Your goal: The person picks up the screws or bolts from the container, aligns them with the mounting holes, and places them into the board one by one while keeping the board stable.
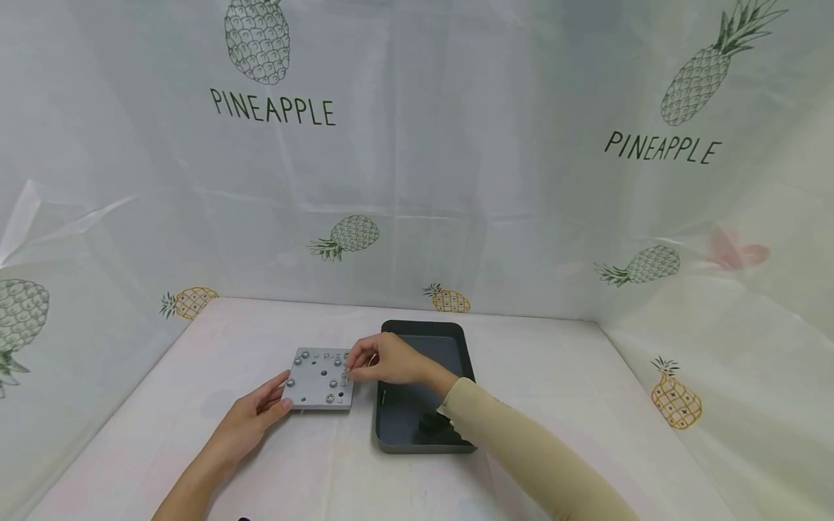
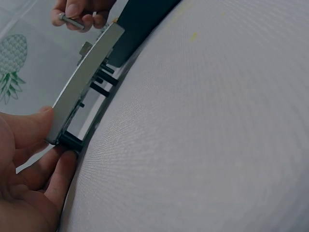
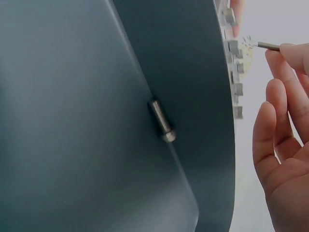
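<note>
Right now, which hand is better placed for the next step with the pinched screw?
Probably the right hand: it pinches the screw near the metal plate, and the tray is also close. The left hand is busy holding the plate's left side.

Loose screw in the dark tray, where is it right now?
In the head view, the loose screw lies inside the dark tray, along its left wall, on the side nearest the metal plate.
</note>
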`<state>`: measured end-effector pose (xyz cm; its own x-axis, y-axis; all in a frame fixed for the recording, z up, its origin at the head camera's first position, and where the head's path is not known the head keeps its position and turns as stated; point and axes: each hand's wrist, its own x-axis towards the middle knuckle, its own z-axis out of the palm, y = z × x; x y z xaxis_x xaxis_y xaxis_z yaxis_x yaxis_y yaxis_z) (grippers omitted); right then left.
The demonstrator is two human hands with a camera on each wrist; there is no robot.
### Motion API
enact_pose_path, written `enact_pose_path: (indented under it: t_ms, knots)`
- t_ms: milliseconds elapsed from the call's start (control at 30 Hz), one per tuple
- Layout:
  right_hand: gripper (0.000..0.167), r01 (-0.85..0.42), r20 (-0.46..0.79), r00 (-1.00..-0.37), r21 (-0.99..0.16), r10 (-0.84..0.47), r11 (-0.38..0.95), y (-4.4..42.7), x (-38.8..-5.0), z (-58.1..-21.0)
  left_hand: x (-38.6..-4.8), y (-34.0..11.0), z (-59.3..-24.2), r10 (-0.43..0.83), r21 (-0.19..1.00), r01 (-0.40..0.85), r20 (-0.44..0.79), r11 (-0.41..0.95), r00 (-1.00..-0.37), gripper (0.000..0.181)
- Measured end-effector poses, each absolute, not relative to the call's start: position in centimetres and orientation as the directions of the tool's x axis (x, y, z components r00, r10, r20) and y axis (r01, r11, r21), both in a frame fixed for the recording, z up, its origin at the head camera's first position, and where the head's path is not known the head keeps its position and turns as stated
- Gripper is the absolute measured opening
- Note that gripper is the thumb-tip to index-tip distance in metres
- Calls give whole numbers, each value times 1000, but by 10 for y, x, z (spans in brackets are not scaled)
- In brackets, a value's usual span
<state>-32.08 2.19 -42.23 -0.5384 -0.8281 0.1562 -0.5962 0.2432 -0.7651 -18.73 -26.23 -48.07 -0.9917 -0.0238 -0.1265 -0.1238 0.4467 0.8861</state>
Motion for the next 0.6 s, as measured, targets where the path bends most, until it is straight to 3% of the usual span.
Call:
enact_pose_path:
  t_ms: [600]
  knots:
    - [9,-609,148,-523,-753,-840,247,11,-313,-437,-188,-263,-481,-27,890,-134,-136,435,-990,71]
